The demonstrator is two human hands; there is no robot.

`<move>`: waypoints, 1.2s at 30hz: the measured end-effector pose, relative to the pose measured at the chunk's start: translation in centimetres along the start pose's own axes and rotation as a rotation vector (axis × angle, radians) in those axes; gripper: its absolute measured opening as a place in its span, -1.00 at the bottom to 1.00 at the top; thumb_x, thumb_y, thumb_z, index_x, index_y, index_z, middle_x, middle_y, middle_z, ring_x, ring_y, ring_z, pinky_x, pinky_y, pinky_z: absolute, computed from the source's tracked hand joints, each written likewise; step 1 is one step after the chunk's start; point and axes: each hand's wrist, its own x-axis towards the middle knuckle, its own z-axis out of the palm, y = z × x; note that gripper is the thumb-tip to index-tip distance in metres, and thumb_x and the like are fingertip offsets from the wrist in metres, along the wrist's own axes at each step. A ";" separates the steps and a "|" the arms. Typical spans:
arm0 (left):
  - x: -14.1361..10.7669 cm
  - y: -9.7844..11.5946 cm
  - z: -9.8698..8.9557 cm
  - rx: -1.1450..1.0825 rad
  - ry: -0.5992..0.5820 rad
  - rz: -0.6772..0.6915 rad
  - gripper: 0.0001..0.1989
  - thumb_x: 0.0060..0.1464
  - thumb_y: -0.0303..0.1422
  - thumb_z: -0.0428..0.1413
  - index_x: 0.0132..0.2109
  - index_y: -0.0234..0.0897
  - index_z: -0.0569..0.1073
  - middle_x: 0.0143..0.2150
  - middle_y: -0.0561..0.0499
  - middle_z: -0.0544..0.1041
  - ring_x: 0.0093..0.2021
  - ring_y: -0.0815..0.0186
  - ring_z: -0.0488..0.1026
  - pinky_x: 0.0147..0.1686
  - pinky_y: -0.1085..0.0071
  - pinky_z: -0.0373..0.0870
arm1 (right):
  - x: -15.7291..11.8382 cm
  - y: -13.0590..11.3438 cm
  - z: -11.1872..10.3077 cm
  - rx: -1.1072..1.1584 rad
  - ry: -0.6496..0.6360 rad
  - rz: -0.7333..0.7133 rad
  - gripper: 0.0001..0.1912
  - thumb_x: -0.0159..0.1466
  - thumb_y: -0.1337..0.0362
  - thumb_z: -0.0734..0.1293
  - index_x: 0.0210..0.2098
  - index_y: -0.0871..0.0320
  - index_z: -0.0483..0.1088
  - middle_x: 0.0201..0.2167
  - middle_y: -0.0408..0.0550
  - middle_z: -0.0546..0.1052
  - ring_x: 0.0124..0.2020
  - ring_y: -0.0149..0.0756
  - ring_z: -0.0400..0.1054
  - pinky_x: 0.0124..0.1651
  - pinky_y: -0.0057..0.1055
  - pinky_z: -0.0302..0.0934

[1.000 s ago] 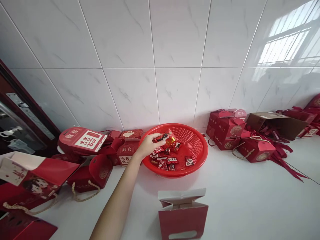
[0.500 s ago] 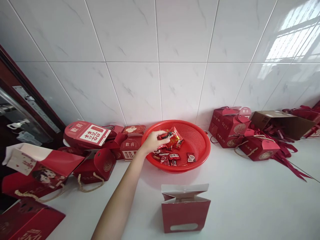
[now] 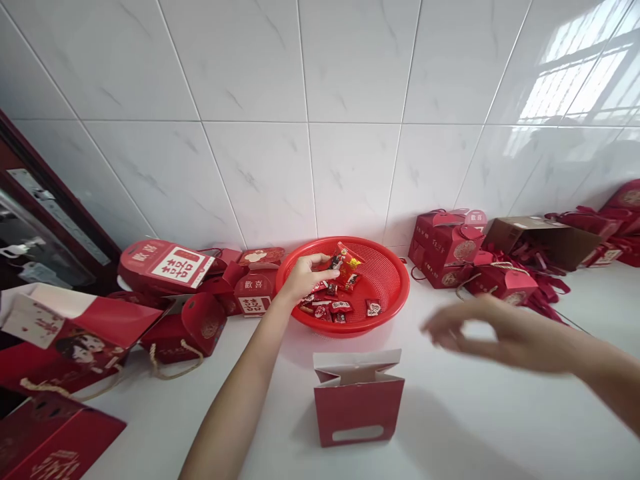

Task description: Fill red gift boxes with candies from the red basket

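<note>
My left hand [image 3: 306, 277] is over the left part of a red plastic colander [image 3: 395, 310], its thumb and fingers closed on the edge of a shiny red snack packet [image 3: 345, 255]. Several small wrapped candies [image 3: 341, 307] lie in the colander beneath it. Blurred by motion, my right hand [image 3: 475, 327] hovers above the white counter to the right, fingers curved and thumb apart, with nothing visible in it. Between my arms a red paper gift box [image 3: 357, 410] stands upright, its top flaps raised and open.
Red gift boxes with rope handles [image 3: 187, 327] crowd the left side. More boxes [image 3: 445, 247] stand at the back right, beside a brown carton [image 3: 545, 233] with dark red ribbons. A tiled wall [image 3: 350, 180] rises behind the colander.
My right hand has come into view from the right. The left hand still grips the packet over the colander. The whole view has shifted slightly.
</note>
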 end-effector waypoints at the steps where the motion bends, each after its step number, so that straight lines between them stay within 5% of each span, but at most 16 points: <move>1: 0.0 0.1 0.1 -0.011 0.002 -0.001 -0.60 -0.26 -0.17 0.39 -0.24 -0.30 0.59 -0.18 -0.03 0.63 -0.12 0.13 0.54 -0.01 0.21 0.41 | 1.9 0.0 1.0 0.031 -0.100 0.005 -0.77 0.14 0.07 0.52 -0.25 0.01 0.59 -0.24 -0.01 0.62 -0.29 -0.19 0.49 -0.29 -0.32 0.42; 2: -0.1 0.2 0.1 -0.018 0.001 0.001 -0.59 -0.26 -0.16 0.40 -0.25 -0.29 0.59 -0.18 -0.02 0.63 -0.11 0.13 0.54 -0.01 0.22 0.40 | 3.9 0.1 2.2 0.079 -0.246 0.017 -0.75 0.09 0.09 0.55 -0.26 0.01 0.61 -0.28 -0.01 0.63 -0.30 -0.16 0.49 -0.32 -0.31 0.39; 5: -0.2 0.3 0.2 -0.020 0.001 -0.002 -0.58 -0.29 -0.11 0.41 -0.28 -0.28 0.60 -0.21 0.00 0.64 -0.07 0.09 0.53 0.00 0.22 0.41 | 9.0 1.0 6.7 0.246 -0.072 0.061 -0.58 -0.05 0.12 0.61 -0.20 0.04 0.59 -0.26 -0.04 0.63 -0.23 -0.17 0.47 -0.22 -0.30 0.36; 10: -0.4 0.1 0.1 -0.013 0.006 -0.019 -0.56 -0.23 -0.09 0.39 -0.23 -0.28 0.61 -0.19 -0.01 0.64 -0.09 0.11 0.54 -0.04 0.25 0.44 | 12.0 3.0 11.5 0.557 -0.201 0.138 -0.65 0.07 -0.01 0.52 -0.41 0.15 0.53 -0.39 -0.10 0.57 -0.34 -0.30 0.44 -0.20 -0.31 0.36; 19: -0.5 0.3 0.6 0.037 -0.040 -0.005 -0.56 0.00 0.04 0.23 -0.25 -0.28 0.62 -0.20 -0.03 0.66 -0.13 0.12 0.56 -0.06 0.28 0.46 | 11.6 3.8 11.6 0.730 -0.125 0.176 -0.71 0.06 0.04 0.54 -0.43 0.13 0.55 -0.42 -0.12 0.57 -0.37 -0.33 0.43 -0.25 -0.39 0.34; 24: -0.3 -0.5 0.3 0.125 -0.005 -0.090 -0.55 0.04 0.03 0.19 -0.21 -0.30 0.61 -0.20 -0.07 0.66 -0.09 0.07 0.56 -0.07 0.24 0.46 | 12.2 4.6 11.7 0.878 0.103 0.268 -0.74 -0.01 0.10 0.56 -0.44 0.09 0.51 -0.43 -0.16 0.59 -0.39 -0.34 0.44 -0.33 -0.43 0.34; 28: -0.2 -1.8 0.0 0.415 -0.007 -0.153 -0.67 0.06 -0.10 0.16 -0.24 -0.27 0.61 -0.23 -0.07 0.66 -0.17 0.09 0.56 -0.13 0.27 0.43 | 12.5 5.1 11.3 0.983 0.218 0.376 -0.69 -0.14 0.15 0.59 -0.45 0.11 0.52 -0.41 -0.11 0.61 -0.39 -0.26 0.48 -0.32 -0.34 0.41; 33: -0.2 -2.4 0.2 0.798 -0.299 -0.240 -0.74 -0.08 -0.16 0.25 -0.23 -0.17 0.64 -0.30 -0.03 0.64 -0.24 0.09 0.55 -0.26 0.36 0.39 | 12.5 5.3 11.5 1.036 0.228 0.404 -0.72 -0.10 0.13 0.57 -0.45 0.08 0.49 -0.40 -0.11 0.63 -0.31 -0.16 0.53 -0.22 -0.24 0.46; 36: -0.2 -2.1 0.9 0.917 -0.553 -0.206 -0.40 -0.23 -0.19 0.35 0.06 -0.13 0.59 -0.06 -0.11 0.60 -0.09 0.01 0.54 -0.21 0.36 0.39 | 12.7 5.6 11.9 1.052 0.219 0.423 -0.75 -0.04 0.13 0.53 -0.43 0.08 0.48 -0.38 -0.08 0.63 -0.27 -0.12 0.54 -0.17 -0.20 0.45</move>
